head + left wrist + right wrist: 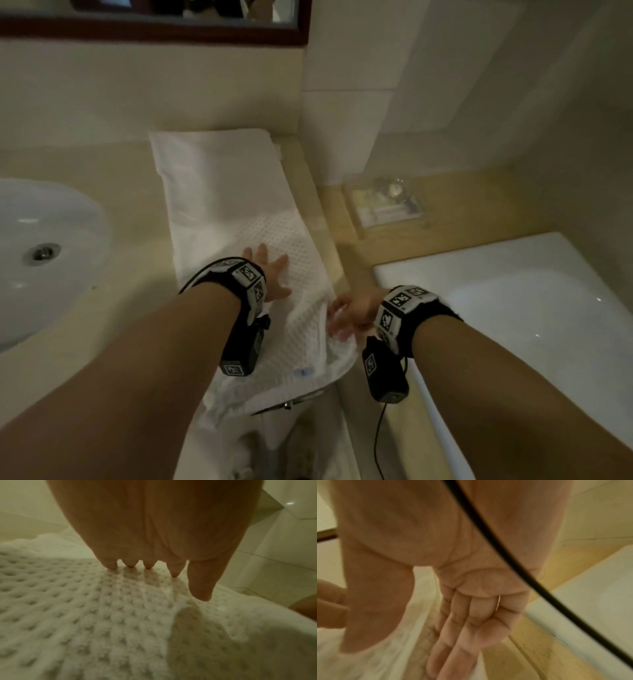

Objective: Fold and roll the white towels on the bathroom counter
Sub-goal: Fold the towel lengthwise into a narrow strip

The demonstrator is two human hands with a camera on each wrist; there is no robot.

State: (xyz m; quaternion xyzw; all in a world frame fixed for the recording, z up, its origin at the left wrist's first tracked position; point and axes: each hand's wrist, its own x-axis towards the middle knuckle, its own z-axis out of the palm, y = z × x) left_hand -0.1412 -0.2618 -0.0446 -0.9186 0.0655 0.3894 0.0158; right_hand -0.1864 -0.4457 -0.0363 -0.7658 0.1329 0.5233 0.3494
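Towel [236, 212] under left fingers [260, 255]

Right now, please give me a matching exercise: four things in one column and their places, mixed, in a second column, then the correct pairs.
Things:
1. left hand
2. right hand
3. sink
4. clear packet

Places:
A. on the lower ledge beside the wall
B. flat on top of the white towel
C. at the towel's right edge
D. far left of the counter

Pairs: 1-B, 2-C, 3-D, 4-A
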